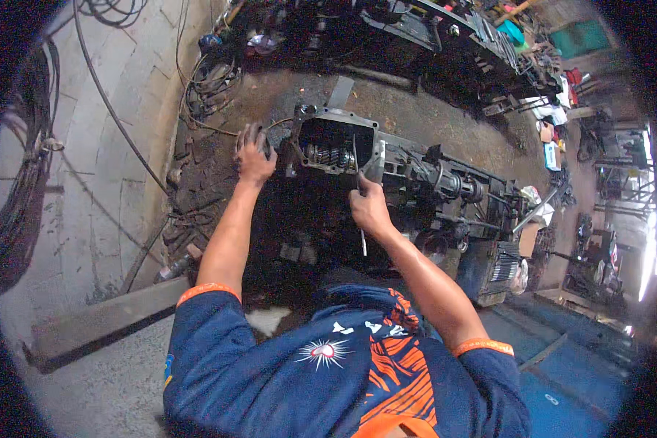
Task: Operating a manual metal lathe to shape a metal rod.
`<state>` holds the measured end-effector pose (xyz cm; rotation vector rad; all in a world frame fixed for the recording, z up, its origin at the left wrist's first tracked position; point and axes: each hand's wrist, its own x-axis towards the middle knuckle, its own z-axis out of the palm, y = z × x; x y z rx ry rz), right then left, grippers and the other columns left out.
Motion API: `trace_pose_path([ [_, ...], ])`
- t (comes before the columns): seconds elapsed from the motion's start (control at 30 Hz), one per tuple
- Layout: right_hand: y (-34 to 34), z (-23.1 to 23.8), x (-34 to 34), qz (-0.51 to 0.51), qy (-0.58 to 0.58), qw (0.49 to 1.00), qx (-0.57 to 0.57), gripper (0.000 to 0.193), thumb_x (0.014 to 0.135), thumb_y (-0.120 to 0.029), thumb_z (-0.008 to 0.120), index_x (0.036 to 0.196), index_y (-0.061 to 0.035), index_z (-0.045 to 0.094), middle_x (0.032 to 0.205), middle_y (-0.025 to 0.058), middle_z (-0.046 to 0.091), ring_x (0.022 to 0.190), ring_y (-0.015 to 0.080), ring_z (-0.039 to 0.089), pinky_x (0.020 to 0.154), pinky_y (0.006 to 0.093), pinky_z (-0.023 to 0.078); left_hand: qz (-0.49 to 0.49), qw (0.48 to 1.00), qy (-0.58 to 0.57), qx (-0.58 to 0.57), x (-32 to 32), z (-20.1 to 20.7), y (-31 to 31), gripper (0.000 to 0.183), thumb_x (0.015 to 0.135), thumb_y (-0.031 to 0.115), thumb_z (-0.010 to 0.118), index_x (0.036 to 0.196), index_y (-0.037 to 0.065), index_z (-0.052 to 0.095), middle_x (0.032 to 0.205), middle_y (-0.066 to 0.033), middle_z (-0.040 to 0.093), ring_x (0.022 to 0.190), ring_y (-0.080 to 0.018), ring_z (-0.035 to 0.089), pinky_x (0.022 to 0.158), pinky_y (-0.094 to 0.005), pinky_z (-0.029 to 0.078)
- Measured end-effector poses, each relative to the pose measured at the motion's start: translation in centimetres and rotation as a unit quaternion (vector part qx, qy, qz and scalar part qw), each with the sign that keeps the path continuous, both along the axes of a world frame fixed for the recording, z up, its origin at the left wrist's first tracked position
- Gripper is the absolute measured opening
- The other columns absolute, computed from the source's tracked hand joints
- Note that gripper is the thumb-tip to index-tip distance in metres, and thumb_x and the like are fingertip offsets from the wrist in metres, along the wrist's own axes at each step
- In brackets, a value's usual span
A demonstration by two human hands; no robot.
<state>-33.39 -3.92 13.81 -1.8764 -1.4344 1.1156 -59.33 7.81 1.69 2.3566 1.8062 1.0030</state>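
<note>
In front of me stands an open-topped metal gear housing [339, 115], dark and greasy, with several gears [330, 156] showing inside. My right hand [371, 206] is closed around a long thin metal rod [364, 242] at the housing's near right corner. The rod's far end reaches over the opening, and its pale near end points back toward me. My left hand [254, 155] is left of the housing, its blackened fingers apart and nothing visible in them. Whether those fingers touch a surface cannot be made out.
A long machine bed [482, 191] extends right from the housing. Another dark machine [416, 29] stands across the floor. Cables [98, 95] hang along the left wall, above a long beam [102, 325]. A finned grey box [487, 266] sits at the right.
</note>
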Motion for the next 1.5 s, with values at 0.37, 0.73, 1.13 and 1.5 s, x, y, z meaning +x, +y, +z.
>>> trace_pose_path([
  [0.37,-5.6,6.7,6.2,0.194,-0.257,0.946,-0.044,0.029,0.085,-0.016,0.057,0.11,-0.001,0.056,0.08,0.027,0.061,0.078,0.0402,0.062,0.068,0.0476,0.048,0.065,0.988,0.133,-0.051,0.9,1.3,0.4,0.046,0.076,0.023,0.056,0.116,0.0,0.052,0.12,-0.0176,0.05,0.123,-0.0389,0.037,0.109,-0.0527,0.017],
  [0.73,3.9,12.4,5.9,0.313,-0.512,0.799,0.039,0.011,0.072,-0.009,0.057,0.078,-0.0053,0.065,0.077,0.0168,0.065,0.074,0.0341,0.065,0.064,0.0437,0.052,0.064,0.974,0.177,-0.125,1.5,2.5,4.3,0.049,0.076,0.028,0.059,0.119,0.006,0.051,0.122,-0.0222,0.048,0.123,-0.042,0.038,0.107,-0.0541,0.02],
  [1.13,10.9,12.9,-3.1,0.55,-0.526,0.625,0.175,0.011,0.076,-0.016,0.062,0.069,-0.0141,0.07,0.074,0.0031,0.068,0.074,0.0213,0.068,0.058,0.0339,0.053,0.041,0.96,0.173,-0.218,1.8,3.1,4.9,0.079,0.073,0.048,0.062,0.138,0.011,0.038,0.145,-0.0206,0.027,0.138,-0.0382,0.009,0.109,-0.0559,0.007],
  [1.5,3.6,8.9,8.3,0.296,-0.457,0.837,0.05,0.017,0.074,-0.012,0.059,0.088,-0.0106,0.068,0.082,0.0148,0.065,0.077,0.0337,0.064,0.066,0.0423,0.053,0.041,0.977,0.12,-0.17,1.6,2.6,4.4,0.075,0.071,0.047,0.065,0.13,0.005,0.047,0.139,-0.0232,0.034,0.133,-0.0392,0.024,0.108,-0.055,0.017],
])
